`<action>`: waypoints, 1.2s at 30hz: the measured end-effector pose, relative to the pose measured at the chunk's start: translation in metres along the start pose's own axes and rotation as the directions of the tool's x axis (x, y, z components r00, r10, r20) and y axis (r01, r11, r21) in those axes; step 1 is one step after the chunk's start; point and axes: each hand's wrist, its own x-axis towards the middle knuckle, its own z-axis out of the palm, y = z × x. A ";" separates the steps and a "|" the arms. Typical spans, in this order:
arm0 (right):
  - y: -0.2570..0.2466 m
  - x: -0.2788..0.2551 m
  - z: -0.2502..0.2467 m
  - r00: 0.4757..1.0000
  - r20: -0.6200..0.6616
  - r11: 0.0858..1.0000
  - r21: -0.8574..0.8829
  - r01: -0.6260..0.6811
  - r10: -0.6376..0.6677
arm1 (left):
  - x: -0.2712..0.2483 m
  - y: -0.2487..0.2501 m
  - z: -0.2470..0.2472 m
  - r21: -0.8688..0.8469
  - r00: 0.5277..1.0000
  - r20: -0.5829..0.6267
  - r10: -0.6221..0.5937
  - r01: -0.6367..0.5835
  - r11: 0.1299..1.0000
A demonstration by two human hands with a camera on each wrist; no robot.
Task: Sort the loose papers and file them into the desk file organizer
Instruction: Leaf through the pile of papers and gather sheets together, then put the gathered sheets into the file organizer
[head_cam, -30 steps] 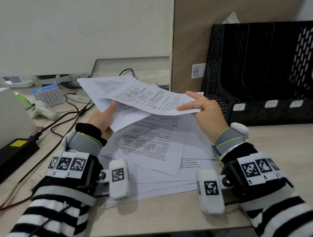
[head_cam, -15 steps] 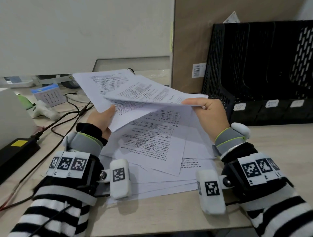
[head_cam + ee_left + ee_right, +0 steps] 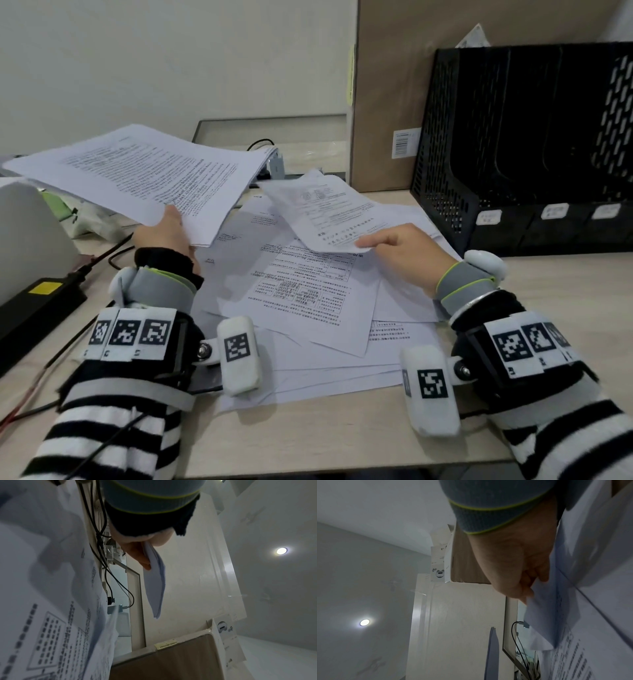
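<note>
My left hand [image 3: 163,230] pinches a stack of printed sheets [image 3: 144,171] at its near corner, thumb on top — the stack is lifted off the bench [image 3: 325,435], nearly flat, its long axis running from about eight o'clock up toward two. Dense lines of print cover the top page, too small to read. The left wrist view shows my fingers [image 3: 139,555] beneath that stack [image 3: 154,582], thumb above.

My right hand [image 3: 404,255] nips the near edge of a single sheet [image 3: 325,212] between thumb and forefinger. That page slopes up and away toward eleven o'clock, raised above the loose papers [image 3: 308,308] fanned across the bench; it carries a small emblem and rows of text I can't make out. In the right wrist view, my fingertips [image 3: 524,591] are closed on the edge of the page [image 3: 544,615].

The topmost loose page below shows printed tables, illegible. At two o'clock stands the black mesh file organizer [image 3: 520,144], slots facing me, three small white labels [image 3: 555,210] along its base — writing unreadable. Beside it, at twelve, is a brown cardboard box [image 3: 387,85] bearing a white barcode sticker [image 3: 404,142]. At nine o'clock lie a black power brick [image 3: 37,305] with a yellow label and trailing cables [image 3: 102,260]. Square-patterned markers sit on both wristbands.
</note>
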 end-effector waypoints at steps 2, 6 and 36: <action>-0.002 -0.002 0.000 0.997 0.071 0.998 -0.054 -0.027 0.030 | -0.001 -0.002 0.001 0.003 1.000 0.020 0.004 -0.004 1.000; -0.005 -0.003 0.003 0.979 0.199 0.997 -0.066 -0.035 0.047 | -0.003 -0.003 0.003 -0.007 0.997 0.077 0.019 -0.019 1.000; -0.056 -0.012 -0.088 0.968 -0.206 0.644 0.762 0.068 0.142 | -0.131 0.038 0.136 -0.007 0.668 0.744 0.010 -0.007 1.000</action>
